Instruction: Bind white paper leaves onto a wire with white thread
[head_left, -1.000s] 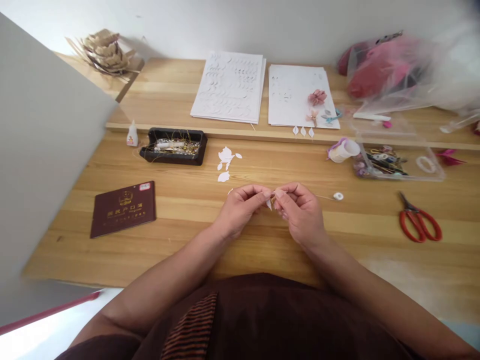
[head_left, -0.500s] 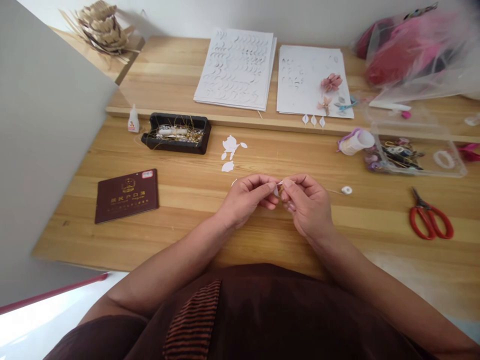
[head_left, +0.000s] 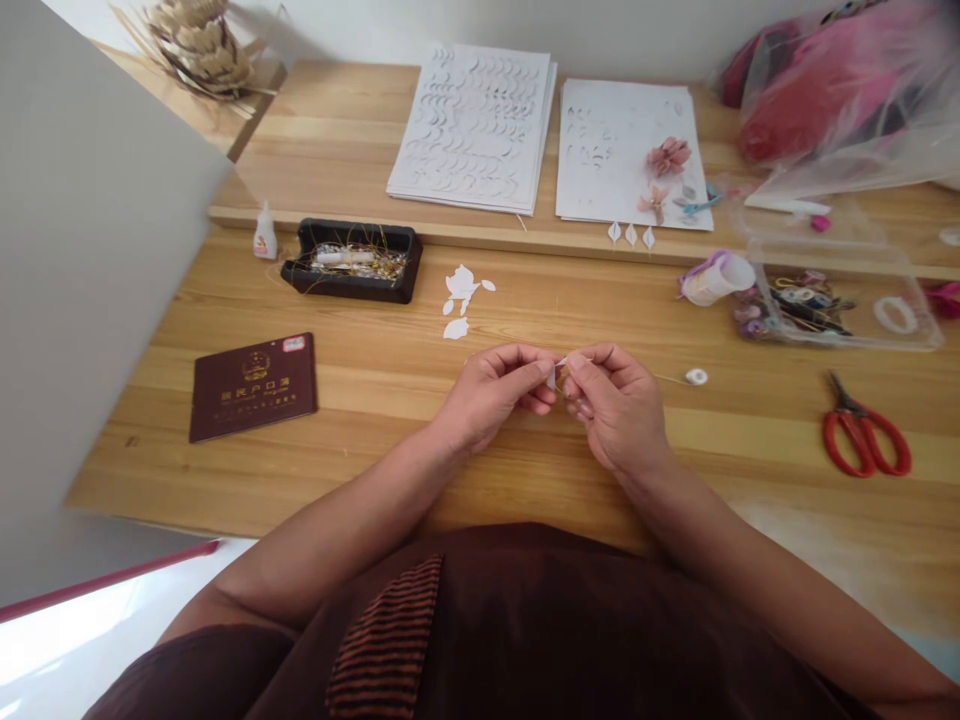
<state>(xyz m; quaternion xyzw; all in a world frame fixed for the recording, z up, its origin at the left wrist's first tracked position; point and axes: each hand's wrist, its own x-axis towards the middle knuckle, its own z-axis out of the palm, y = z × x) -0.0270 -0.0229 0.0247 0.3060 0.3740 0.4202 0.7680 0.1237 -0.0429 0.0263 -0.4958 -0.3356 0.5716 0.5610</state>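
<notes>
My left hand [head_left: 504, 388] pinches a small white paper leaf [head_left: 552, 376] between thumb and fingers. Fingertip to fingertip with it, my right hand [head_left: 616, 400] is closed on a thin pale thread at the leaf's edge. That thread [head_left: 669, 378] runs out past the right hand to a small white spool [head_left: 696, 377] on the table. Just how thread and leaf meet is too small to make out. Beyond the hands lie several white paper cutouts [head_left: 460, 282], petal- and leaf-shaped.
Red-handled scissors [head_left: 866, 435] lie at the right and a maroon booklet [head_left: 253, 388] at the left. Behind stand a glue bottle [head_left: 265, 234], a black tray [head_left: 356, 292] of wires and a clear box [head_left: 847, 338] of supplies. Paper sheets [head_left: 472, 130] rest on the raised shelf.
The view has shifted slightly, so the background things sit a little differently. Both hands keep their pinch, with only tiny finger movement around the leaf and thread.
</notes>
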